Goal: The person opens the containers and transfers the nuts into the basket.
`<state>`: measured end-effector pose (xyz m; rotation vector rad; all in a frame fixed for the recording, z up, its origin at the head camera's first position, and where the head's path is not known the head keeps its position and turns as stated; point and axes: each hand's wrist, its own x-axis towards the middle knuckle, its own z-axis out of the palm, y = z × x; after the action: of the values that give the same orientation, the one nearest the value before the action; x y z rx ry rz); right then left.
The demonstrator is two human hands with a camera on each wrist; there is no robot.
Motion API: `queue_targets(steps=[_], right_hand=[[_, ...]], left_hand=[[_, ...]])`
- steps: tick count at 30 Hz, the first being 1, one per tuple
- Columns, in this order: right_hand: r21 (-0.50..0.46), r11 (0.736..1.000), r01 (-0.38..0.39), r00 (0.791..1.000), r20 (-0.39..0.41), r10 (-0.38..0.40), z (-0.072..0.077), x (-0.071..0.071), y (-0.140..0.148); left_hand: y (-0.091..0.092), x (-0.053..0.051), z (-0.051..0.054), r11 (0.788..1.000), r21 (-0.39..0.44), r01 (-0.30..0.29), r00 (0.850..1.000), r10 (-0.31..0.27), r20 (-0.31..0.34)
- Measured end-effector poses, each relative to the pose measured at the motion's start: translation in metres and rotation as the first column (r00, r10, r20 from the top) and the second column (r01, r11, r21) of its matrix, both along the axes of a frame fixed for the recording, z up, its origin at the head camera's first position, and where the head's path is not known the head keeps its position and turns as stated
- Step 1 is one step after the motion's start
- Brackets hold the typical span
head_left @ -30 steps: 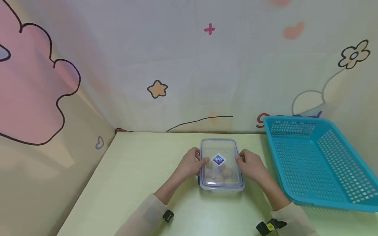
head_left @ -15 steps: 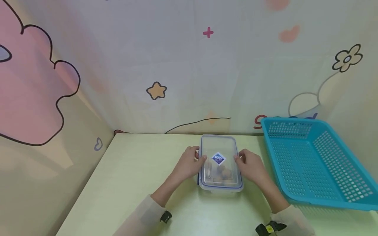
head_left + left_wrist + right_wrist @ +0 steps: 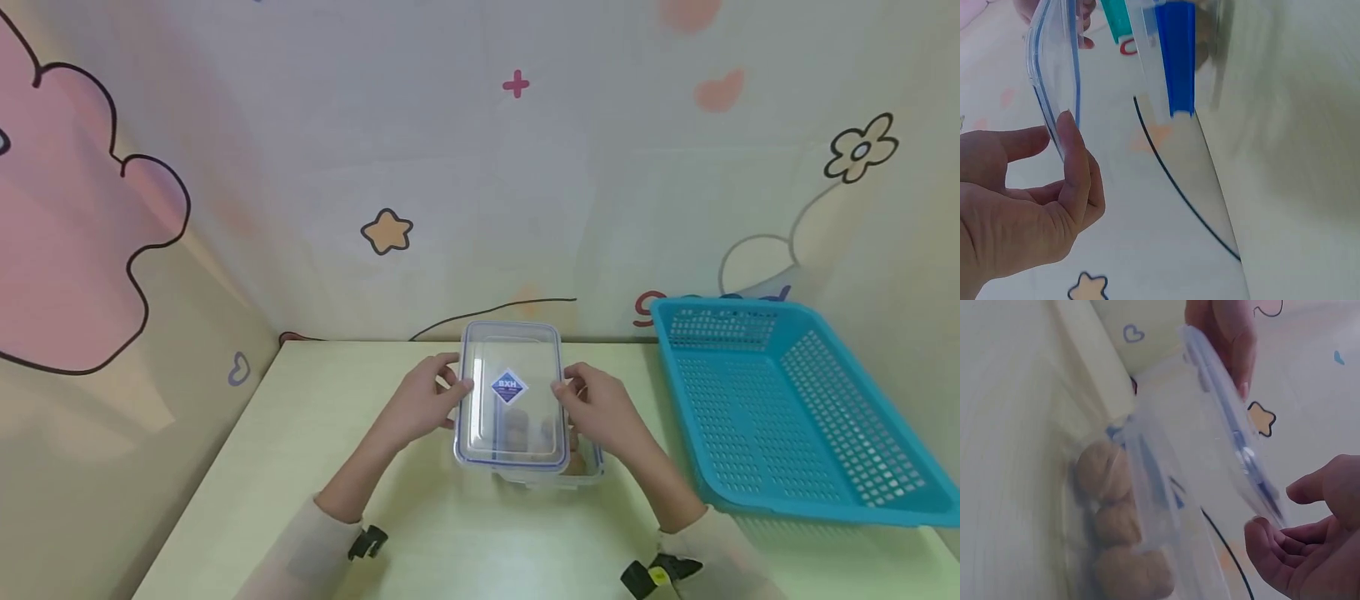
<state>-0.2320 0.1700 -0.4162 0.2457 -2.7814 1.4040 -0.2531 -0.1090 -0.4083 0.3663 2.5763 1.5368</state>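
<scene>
A clear lid (image 3: 480,354) with a blue seal and a blue diamond sticker is raised off a clear plastic food container (image 3: 590,477). My left hand (image 3: 422,404) pinches the lid's left edge between thumb and fingers. On the opposite edge, the right hand (image 3: 602,414) pinches it too. Seen from the left wrist, the lid (image 3: 1054,62) stands apart from the container, whose blue side clip (image 3: 1179,62) hangs loose. Several round brown lumps (image 3: 1105,472) lie inside the container in the right wrist view; their kind is unclear. From the head, the lid covers most of the container.
To the right on the pale table (image 3: 345,392) is a large turquoise perforated basket (image 3: 825,508). A wall hanging with cartoon drawings (image 3: 387,232) rises directly behind the table's back edge.
The lid has come up off the container and shifted left, both hands moving with it. The container's right part and some brown contents now show uncovered. The camera view has turned slightly.
</scene>
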Motion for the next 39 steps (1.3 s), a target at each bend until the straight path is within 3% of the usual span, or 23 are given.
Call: queue_targets(steps=[5,11,24,28,34,36,39], right_hand=[[-0.086,0.993,-0.084,0.993,0.08,0.091,0.008,-0.002,-0.021],[-0.109,0.981,-0.159,0.982,0.08,0.168,0.016,-0.007,-0.045],[-0.113,0.981,-0.154,0.983,0.082,0.164,0.012,-0.019,-0.096],[-0.098,0.983,-0.155,0.985,0.059,0.161,0.016,-0.018,-0.109],[-0.072,0.988,-0.138,0.99,0.02,0.14,0.022,-0.016,-0.127],[-0.081,0.986,-0.143,0.99,0.0,0.144,0.023,-0.015,-0.133],[-0.103,0.982,-0.157,0.987,-0.034,0.154,0.022,-0.015,-0.14]], left_hand=[[-0.032,-0.001,0.002,0.999,-0.029,-0.026,1.0,0.027,0.011],[-0.06,-0.002,0.009,0.993,-0.08,-0.085,0.996,0.085,0.003],[-0.101,-0.013,0.016,0.965,-0.191,-0.182,0.98,0.162,-0.115],[-0.108,-0.012,0.02,0.95,-0.216,-0.226,0.968,0.195,-0.158],[-0.116,-0.01,0.03,0.909,-0.275,-0.312,0.94,0.254,-0.227],[-0.119,-0.009,0.033,0.913,-0.254,-0.319,0.939,0.267,-0.219],[-0.125,-0.009,0.037,0.939,-0.159,-0.306,0.946,0.282,-0.16]])
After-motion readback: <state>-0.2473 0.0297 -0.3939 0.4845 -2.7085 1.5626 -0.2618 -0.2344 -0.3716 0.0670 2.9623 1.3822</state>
